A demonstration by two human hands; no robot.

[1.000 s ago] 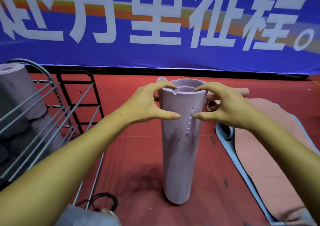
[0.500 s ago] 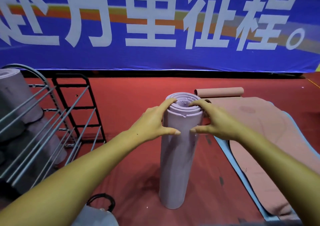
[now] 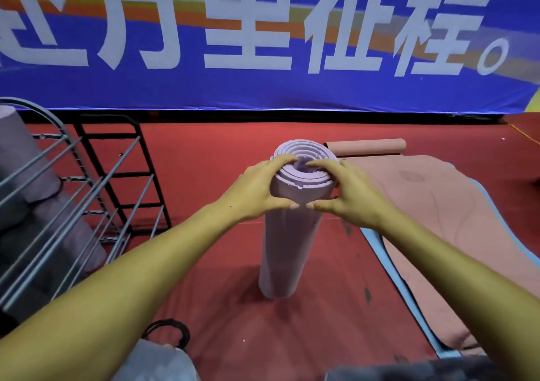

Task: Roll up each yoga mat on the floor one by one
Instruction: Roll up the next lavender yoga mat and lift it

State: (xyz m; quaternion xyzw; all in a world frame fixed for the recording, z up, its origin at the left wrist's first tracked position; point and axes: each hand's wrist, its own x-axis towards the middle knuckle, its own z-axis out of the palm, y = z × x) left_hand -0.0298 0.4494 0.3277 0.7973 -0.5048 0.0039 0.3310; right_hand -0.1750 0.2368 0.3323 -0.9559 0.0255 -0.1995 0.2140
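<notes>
**Purple roll stands upright between both hands**

At the left, a metal rack [image 3: 87, 205] holds rolled mats. Your left hand [image 3: 257, 190] curls round the top of the lilac mat [image 3: 286, 234], thumb on its near face, fingers hooked over the rim. The roll stands on end on the red floor [image 3: 204, 263], long axis vertical, directly between your grips. Your right hand [image 3: 344, 193] clasps it likewise; neither is nearer. Further right, the pink mat [image 3: 438, 220] lies mostly unrolled, probably next.
</notes>
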